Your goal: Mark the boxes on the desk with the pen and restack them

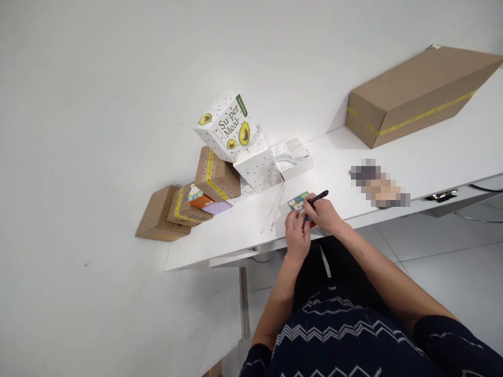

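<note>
My left hand [297,236] has its fingers closed on the near edge of a small printed box [297,201]. Green, white and teal show on the box, while its near part is covered by my hands. In my right hand [324,213] is a slim black pen [319,197], its rear end pointing up and to the right. The pen's lower end comes down at the box between my two hands, and its tip is hidden by my fingers.
Left of my hands, a white avocado-print box [226,128] rests on stacked boxes by the wall. A flat white box [293,159] lies beside them. A long brown carton [422,99] stands back right on the white table [338,162]. A blurred-out patch [379,183] lies right of my hands.
</note>
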Demonstrator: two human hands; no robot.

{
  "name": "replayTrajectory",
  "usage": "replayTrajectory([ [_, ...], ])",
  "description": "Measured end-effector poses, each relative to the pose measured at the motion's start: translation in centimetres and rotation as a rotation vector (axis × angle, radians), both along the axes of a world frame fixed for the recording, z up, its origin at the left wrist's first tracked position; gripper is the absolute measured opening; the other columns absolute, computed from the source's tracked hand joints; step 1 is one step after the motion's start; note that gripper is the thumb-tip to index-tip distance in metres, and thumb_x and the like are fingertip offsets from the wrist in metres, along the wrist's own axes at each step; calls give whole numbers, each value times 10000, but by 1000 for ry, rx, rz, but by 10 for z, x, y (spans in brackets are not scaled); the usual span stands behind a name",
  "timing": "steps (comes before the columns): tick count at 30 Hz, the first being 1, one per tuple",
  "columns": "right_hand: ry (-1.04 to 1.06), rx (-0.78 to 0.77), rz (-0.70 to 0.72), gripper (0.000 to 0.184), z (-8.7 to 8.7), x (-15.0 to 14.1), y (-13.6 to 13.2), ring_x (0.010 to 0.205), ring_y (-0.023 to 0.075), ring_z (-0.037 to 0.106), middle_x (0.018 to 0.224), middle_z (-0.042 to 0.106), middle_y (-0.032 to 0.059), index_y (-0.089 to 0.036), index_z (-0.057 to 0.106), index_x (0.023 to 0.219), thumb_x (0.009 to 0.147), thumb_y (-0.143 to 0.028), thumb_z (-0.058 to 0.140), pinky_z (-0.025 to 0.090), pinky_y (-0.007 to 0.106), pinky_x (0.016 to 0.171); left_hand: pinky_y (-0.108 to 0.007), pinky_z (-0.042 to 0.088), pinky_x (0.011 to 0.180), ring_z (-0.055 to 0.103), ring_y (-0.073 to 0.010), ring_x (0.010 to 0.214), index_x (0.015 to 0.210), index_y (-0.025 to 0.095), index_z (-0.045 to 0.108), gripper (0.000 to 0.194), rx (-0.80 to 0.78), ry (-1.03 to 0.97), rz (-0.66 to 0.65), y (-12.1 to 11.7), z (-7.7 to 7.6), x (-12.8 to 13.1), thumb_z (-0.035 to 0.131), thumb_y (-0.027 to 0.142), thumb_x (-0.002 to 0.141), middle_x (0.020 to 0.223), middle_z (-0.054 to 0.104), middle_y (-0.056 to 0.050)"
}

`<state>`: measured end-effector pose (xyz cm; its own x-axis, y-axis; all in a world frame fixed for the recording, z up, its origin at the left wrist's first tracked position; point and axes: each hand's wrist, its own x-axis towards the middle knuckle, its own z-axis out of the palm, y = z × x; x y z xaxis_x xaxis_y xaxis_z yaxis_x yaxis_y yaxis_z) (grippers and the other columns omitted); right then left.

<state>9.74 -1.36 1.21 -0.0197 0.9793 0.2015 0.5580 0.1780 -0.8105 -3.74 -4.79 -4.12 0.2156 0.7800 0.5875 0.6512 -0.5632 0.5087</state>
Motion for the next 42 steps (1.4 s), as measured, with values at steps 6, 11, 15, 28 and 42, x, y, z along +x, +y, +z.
replayTrajectory([
  [6,231,-59,-180,243,1,2,-5,515,146,529,523,515,-24,-211,485,735,872,-382,380,377,243,539,-413,459,996,493,-232,1182,1182,152,575,295,-2,20,-3,-1,1,-1,443,228,929,1200,523,-150],
  [11,372,-80,-386,289,0,28,-4,551,141,551,589,574,-2,-193,532,806,904,-389,344,425,243,586,-405,457,1001,492,-224,1183,1164,154,585,279,-3,12,-4,-1,-1,-1,455,224,927,1198,524,-147],
  [15,-108,-352,-307,252,-5,55,1,719,215,628,729,658,91,-168,558,870,895,-364,401,432,299,665,-410,454,1007,491,-226,1189,1165,159,584,281,-5,13,-5,-1,0,0,444,231,932,1203,523,-148],
  [28,-525,-549,-240,380,-18,53,-4,898,290,636,1058,625,160,-149,539,1121,911,-442,418,443,350,696,-403,449,1013,491,-223,1195,1169,167,581,284,-36,28,-17,-1,5,-2,446,252,933,1215,513,-149],
  [42,-544,-408,-731,675,-35,137,5,1162,386,406,1270,476,282,-59,471,1259,776,-511,602,326,489,899,-421,450,1010,494,-223,1185,1157,168,582,286,-34,-13,2,-2,2,2,425,265,939,1194,513,-149],
])
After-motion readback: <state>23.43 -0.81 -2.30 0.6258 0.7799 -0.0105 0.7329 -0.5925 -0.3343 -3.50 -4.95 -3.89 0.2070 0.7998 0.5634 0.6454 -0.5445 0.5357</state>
